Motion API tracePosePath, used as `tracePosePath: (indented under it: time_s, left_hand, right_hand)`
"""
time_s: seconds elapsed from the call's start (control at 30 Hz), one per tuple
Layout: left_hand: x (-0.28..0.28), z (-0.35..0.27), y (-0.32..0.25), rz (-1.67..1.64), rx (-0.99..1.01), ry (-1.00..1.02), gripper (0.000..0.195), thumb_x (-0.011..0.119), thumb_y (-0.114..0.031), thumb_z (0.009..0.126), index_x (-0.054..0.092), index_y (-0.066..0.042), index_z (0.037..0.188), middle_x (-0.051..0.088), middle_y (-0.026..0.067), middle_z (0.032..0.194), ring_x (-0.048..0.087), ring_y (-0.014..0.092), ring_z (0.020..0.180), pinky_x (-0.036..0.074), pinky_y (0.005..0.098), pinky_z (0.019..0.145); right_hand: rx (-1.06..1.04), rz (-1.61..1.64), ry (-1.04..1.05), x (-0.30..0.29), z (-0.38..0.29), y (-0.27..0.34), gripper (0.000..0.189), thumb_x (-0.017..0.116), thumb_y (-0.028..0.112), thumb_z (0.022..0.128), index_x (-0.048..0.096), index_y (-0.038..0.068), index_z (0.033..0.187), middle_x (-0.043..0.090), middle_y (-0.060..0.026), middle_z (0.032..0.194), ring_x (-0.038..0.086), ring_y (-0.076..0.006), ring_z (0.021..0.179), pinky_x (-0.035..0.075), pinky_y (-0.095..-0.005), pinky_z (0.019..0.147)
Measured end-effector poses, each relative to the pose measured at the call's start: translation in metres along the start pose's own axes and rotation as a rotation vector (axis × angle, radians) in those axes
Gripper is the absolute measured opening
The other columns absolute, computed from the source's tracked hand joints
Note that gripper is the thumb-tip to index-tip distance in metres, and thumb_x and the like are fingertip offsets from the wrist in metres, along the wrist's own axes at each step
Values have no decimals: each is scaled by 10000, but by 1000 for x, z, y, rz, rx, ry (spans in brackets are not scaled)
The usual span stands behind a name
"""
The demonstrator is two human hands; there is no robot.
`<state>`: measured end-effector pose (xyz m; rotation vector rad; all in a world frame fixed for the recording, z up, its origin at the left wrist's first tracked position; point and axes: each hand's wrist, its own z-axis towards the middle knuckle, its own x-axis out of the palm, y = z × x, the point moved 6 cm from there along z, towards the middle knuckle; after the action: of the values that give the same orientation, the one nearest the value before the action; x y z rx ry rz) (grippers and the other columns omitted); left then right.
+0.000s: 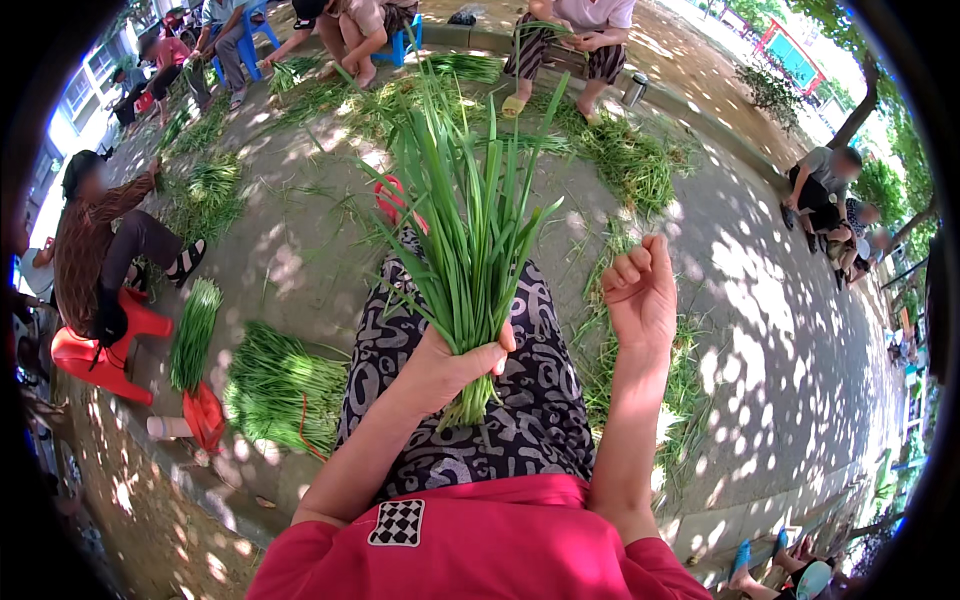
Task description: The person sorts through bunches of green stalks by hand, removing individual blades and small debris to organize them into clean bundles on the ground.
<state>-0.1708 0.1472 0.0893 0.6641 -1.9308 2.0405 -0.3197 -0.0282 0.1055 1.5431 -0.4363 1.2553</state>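
My left hand (pixel 439 367) is closed around the lower stems of a bunch of garlic chives (pixel 472 247). The long green leaves fan upward and away from me, and the pale cut ends show below my fist, over my patterned trousers (pixel 525 435). To the right, my right hand (pixel 641 292) is raised apart from the bunch. Its fingers are curled in, the palm is partly turned up, and I see nothing in it. Loose chives and trimmings (pixel 682 375) lie on the ground beneath that forearm.
A pile of chives (pixel 285 382) lies at my left with a red strip across it. Near it are a tidy bundle (pixel 196 330), a red bag (pixel 202 416) and a red plastic stool (pixel 112 345). Several people sit around, some by chive heaps (pixel 630 161). A metal flask (pixel 635 88) stands ahead.
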Motion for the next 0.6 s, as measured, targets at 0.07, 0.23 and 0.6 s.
tracePosePath:
  time_s: [0.07,0.23,0.6]
  left_hand:
    - [-2,-1,0,42,3,-23,122,588,-5,814,586,-35,932,587,13,847,557,88,697,480,247,637]
    - [1,-2,-1,116,9,-42,110,577,-10,823,582,-30,931,589,17,844,551,82,685,470,235,625]
    - [7,-2,6,148,27,-23,110,564,-14,809,574,-23,918,574,5,808,538,69,679,455,223,602]
  right_hand:
    - [-81,-313,-13,45,-14,-3,136,562,171,928,602,43,906,567,-13,727,486,-109,600,391,-247,545]
    - [-126,-898,320,130,-48,-17,153,600,6,860,640,-11,1006,596,-26,802,535,-51,638,432,-189,556]
    - [-168,-1215,221,148,-39,-38,212,621,36,870,582,-42,1064,554,19,745,474,-20,654,390,-170,580]
